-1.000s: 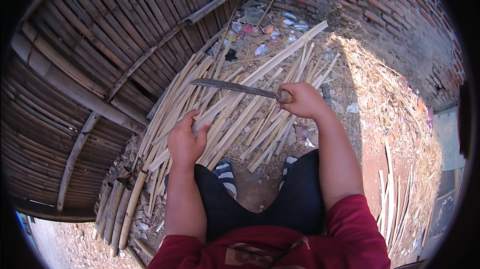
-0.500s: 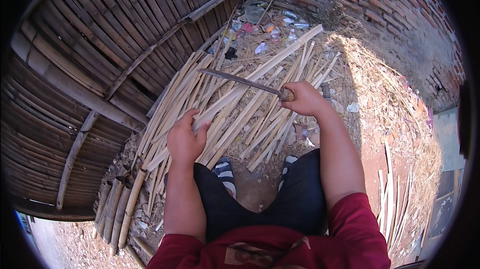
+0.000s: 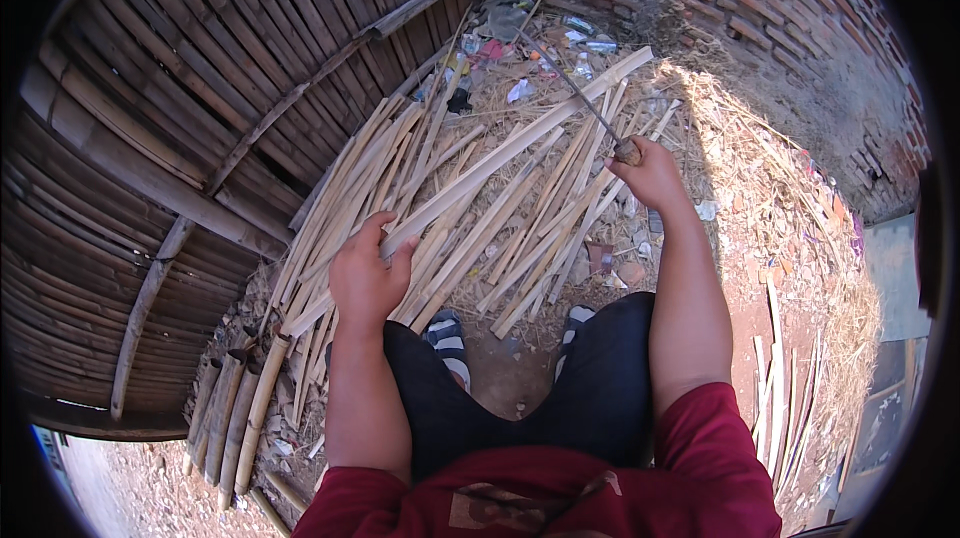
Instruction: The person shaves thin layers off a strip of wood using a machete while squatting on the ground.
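Note:
A long, pale bamboo strip (image 3: pixel 520 143) slants from the lower left up to the far right. My left hand (image 3: pixel 369 271) is wrapped round it, thumb on one side and fingers on the other. Out to the right, my right hand (image 3: pixel 650 173) grips the wooden handle of a machete (image 3: pixel 585 103). The machete's dark, thin-looking blade points away and to the left, and in the picture it crosses the far part of the strip; whether they touch I cannot tell. Below lies a loose spread of split bamboo strips (image 3: pixel 500 238) in front of my feet.
A bamboo-slat wall (image 3: pixel 250 48) rises on the left, a brick wall (image 3: pixel 760 8) at the far right. Litter (image 3: pixel 500 38) is scattered at the back. Several thick bamboo poles (image 3: pixel 240 418) lie at lower left; more strips (image 3: pixel 780 388) lie at right.
My right hand has moved right and slightly away, swinging the machete from pointing left to pointing away. The held strip has shifted slightly; my left hand stays on it.

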Demonstrator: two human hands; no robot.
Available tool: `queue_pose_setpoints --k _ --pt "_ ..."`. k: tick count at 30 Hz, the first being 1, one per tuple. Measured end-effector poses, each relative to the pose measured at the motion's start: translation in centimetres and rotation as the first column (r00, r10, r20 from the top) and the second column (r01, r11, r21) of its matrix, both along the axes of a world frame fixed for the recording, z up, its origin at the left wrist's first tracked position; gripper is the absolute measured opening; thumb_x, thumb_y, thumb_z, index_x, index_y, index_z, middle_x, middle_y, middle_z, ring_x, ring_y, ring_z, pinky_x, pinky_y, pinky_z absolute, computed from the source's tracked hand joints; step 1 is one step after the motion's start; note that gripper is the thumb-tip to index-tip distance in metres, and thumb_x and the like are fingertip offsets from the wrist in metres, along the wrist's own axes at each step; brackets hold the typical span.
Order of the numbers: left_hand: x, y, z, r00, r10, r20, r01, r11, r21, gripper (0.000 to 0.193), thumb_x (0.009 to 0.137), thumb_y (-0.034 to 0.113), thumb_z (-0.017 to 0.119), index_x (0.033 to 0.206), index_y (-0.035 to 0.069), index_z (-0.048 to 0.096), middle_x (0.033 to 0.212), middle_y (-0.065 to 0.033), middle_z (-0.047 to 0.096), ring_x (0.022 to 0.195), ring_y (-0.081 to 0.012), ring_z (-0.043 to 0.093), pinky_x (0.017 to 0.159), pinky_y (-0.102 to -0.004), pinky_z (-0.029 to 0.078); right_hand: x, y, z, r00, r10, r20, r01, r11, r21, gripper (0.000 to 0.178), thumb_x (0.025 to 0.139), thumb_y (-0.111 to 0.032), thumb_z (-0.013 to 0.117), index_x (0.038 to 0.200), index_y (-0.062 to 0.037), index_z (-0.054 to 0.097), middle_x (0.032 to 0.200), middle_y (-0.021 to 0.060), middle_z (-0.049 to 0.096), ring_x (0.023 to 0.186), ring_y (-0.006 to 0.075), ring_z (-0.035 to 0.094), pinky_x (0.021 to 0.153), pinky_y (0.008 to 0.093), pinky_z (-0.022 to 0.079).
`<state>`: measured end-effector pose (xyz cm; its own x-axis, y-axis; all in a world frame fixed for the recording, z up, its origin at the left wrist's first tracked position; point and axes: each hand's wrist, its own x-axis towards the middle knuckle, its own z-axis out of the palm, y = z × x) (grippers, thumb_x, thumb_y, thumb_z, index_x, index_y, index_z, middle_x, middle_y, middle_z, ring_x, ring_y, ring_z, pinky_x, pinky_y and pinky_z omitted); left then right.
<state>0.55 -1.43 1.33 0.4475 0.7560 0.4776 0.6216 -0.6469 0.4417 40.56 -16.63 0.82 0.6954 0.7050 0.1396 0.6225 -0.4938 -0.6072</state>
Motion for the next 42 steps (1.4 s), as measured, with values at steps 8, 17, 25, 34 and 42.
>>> queue_pose_setpoints --k 8,17,25,34,42 --pt "0.0 0.0 -0.8 1.0 -0.013 -0.025 0.014 1.0 0.012 0.045 0.086 0.032 0.088 0.125 0.014 0.075 0.089 -0.0155 0.074 0.079 -0.0371 0.073 0.07 -0.0451 0.056 -6.9 2.7 3.2 0.852 0.523 -0.03 -0.513 0.819 -0.257 0.047 0.086 -0.034 0.084 0.121 -0.0042 0.076 0.109 0.0244 0.076 0.107 0.0429 0.072 0.093 0.0499 0.056" --pt "0.0 -0.1 0.1 0.999 0.003 -0.032 -0.005 0.998 -0.055 0.043 0.088 0.034 0.086 0.125 0.015 0.074 0.09 -0.0162 0.076 0.084 -0.0382 0.075 0.073 -0.0486 0.058 -1.8 1.4 -0.7 0.966 0.256 -0.037 -0.255 0.967 0.011 0.041 0.086 -0.034 0.087 0.11 -0.0033 0.075 0.093 0.0206 0.074 0.088 0.0369 0.074 0.081 0.0464 0.056" --pt "0.1 -0.1 -0.3 0.999 -0.007 -0.035 0.007 1.0 0.008 0.046 0.087 0.034 0.086 0.127 0.016 0.072 0.089 -0.0156 0.075 0.083 -0.0383 0.075 0.072 -0.0487 0.058 -1.6 1.0 -0.4 0.965 0.26 -0.024 -0.26 0.966 -0.005 0.042 0.086 -0.035 0.087 0.111 -0.0032 0.075 0.096 0.0209 0.075 0.092 0.0382 0.073 0.084 0.0474 0.056" --pt "0.0 -0.2 -0.3 1.0 -0.008 -0.026 0.008 1.0 -0.018 0.047 0.088 0.034 0.086 0.129 0.016 0.071 0.089 -0.0144 0.075 0.08 -0.0375 0.074 0.07 -0.0481 0.057 -6.7 2.9 2.0 0.828 0.56 0.015 -0.551 0.82 -0.156 0.038 0.086 -0.035 0.087 0.106 -0.0059 0.075 0.091 0.0209 0.074 0.089 0.0421 0.072 0.081 0.0491 0.055" --pt "-0.1 0.0 0.0 1.0 0.025 -0.019 -0.025 1.0 -0.014 0.05 0.088 0.036 0.085 0.131 0.016 0.07 0.089 -0.0138 0.075 0.08 -0.0372 0.075 0.069 -0.0484 0.058 0.9 0.3 -1.0 1.0 -0.001 0.006 0.001 0.999 0.043 0.049 0.085 -0.037 0.088 0.115 -0.0007 0.075 0.091 0.0201 0.074 0.086 0.0316 0.073 0.082 0.0443 0.056"
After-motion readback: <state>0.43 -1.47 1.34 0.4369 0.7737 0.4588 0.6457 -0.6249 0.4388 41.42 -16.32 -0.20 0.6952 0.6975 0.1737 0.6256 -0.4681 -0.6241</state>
